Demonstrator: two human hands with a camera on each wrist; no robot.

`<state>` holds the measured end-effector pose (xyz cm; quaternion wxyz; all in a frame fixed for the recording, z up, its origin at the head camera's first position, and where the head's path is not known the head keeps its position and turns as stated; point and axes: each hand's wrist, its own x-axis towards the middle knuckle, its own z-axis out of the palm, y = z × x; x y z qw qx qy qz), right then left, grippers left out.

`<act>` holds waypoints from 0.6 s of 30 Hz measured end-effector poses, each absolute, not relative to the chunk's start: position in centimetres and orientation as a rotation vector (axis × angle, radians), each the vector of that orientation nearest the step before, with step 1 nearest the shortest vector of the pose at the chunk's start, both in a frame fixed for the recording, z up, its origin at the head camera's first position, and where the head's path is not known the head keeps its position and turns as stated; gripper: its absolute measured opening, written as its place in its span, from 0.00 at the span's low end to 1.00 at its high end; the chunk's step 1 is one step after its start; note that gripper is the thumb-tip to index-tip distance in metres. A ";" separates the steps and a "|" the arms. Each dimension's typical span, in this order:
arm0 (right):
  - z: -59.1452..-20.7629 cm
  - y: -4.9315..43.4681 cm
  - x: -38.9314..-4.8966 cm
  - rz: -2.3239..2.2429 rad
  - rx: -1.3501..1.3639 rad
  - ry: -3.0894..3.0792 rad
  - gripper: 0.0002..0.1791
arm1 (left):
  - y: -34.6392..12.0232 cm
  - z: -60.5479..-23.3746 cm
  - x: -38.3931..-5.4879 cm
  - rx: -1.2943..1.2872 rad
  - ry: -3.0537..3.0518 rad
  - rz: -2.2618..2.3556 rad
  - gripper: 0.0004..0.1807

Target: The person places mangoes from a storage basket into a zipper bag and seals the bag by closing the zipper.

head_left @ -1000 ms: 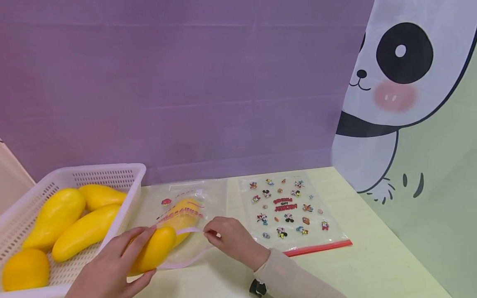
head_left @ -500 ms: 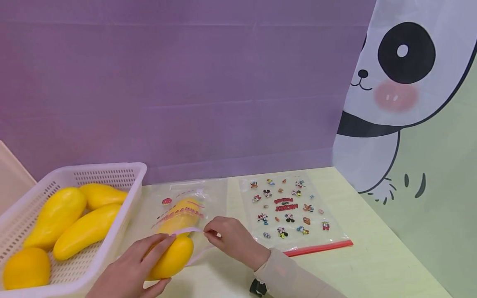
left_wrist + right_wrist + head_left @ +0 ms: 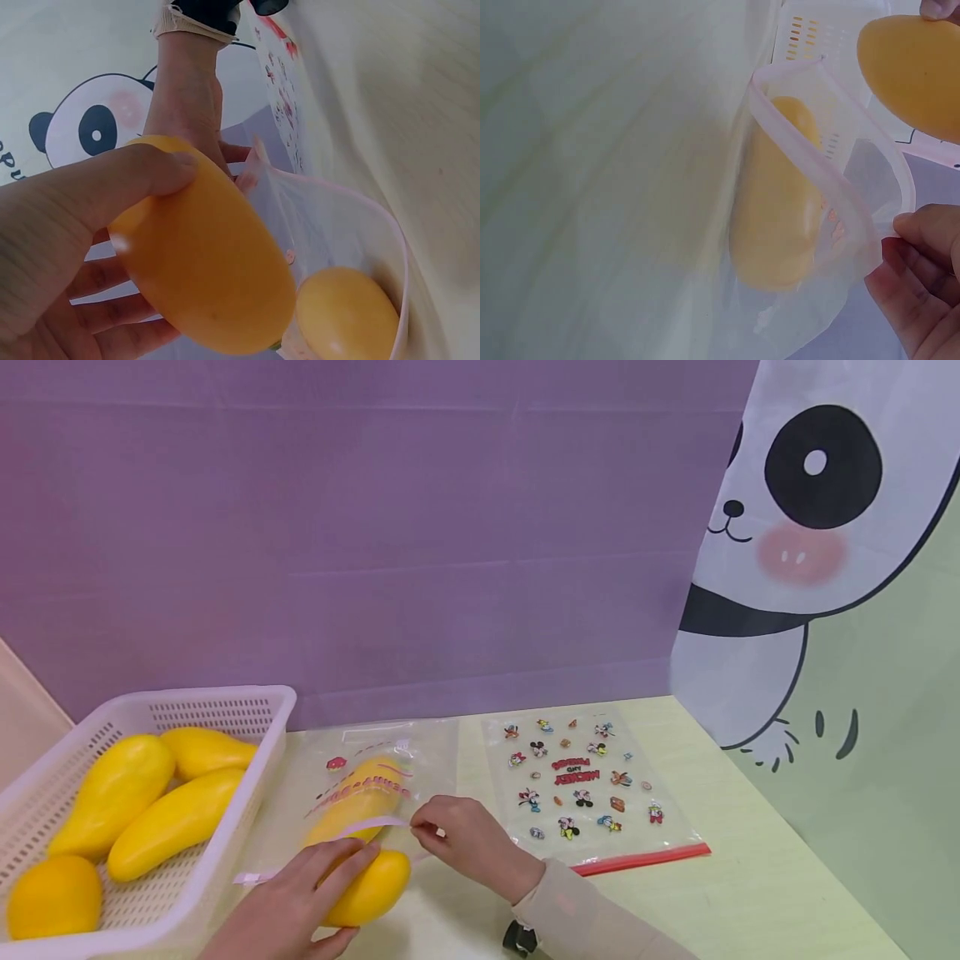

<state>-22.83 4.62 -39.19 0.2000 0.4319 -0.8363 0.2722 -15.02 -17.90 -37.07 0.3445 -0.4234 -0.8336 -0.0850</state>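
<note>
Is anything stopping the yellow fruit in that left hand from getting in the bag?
Nothing visible blocks the held fruit: the bag is open beside it, its edge pinched by the right hand. Another fruit lies inside and may take up some room.

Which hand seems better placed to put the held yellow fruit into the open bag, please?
Probably the left hand: it holds the fruit near the open bag, while the right hand pinches its rim.

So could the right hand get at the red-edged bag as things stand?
Probably yes: the right hand is beside the red-edged bag, nothing between, but it pinches the pink-edged bag, so should release first.
</note>
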 end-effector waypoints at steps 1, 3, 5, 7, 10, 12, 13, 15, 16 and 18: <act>-39.2 4.6 -22.8 0.760 1.209 -2.337 0.03 | -17.9 -37.1 -15.1 -1.110 -2.162 -0.222 0.32; -39.2 4.6 -22.9 0.765 1.214 -2.337 0.03 | -17.9 -37.2 -15.2 -1.129 -2.161 -0.225 0.32; -39.3 4.6 -22.9 0.769 1.218 -2.340 0.03 | -17.9 -37.4 -15.2 -1.143 -2.167 -0.223 0.32; -39.3 4.6 -22.9 0.768 1.217 -2.342 0.03 | -17.8 -37.5 -15.2 -1.152 -2.176 -0.209 0.32; -39.3 4.6 -22.9 0.770 1.218 -2.342 0.03 | -17.8 -37.6 -15.1 -1.165 -2.202 -0.188 0.28; -39.3 4.6 -22.9 0.771 1.216 -2.342 0.03 | -17.7 -37.7 -15.2 -1.183 -2.210 -0.172 0.31; -39.3 4.6 -22.9 0.772 1.217 -2.341 0.02 | -17.7 -37.7 -15.2 -1.192 -2.212 -0.166 0.36; -39.3 4.6 -22.9 0.775 1.219 -2.338 0.02 | -17.6 -37.8 -15.3 -1.208 -2.219 -0.150 0.46; -39.3 4.6 -22.9 0.776 1.219 -2.340 0.02 | -17.6 -37.8 -15.3 -1.216 -2.221 -0.143 0.47; -39.3 4.6 -22.8 0.773 1.220 -2.344 0.02 | -17.5 -37.9 -15.4 -1.221 -2.234 -0.120 0.49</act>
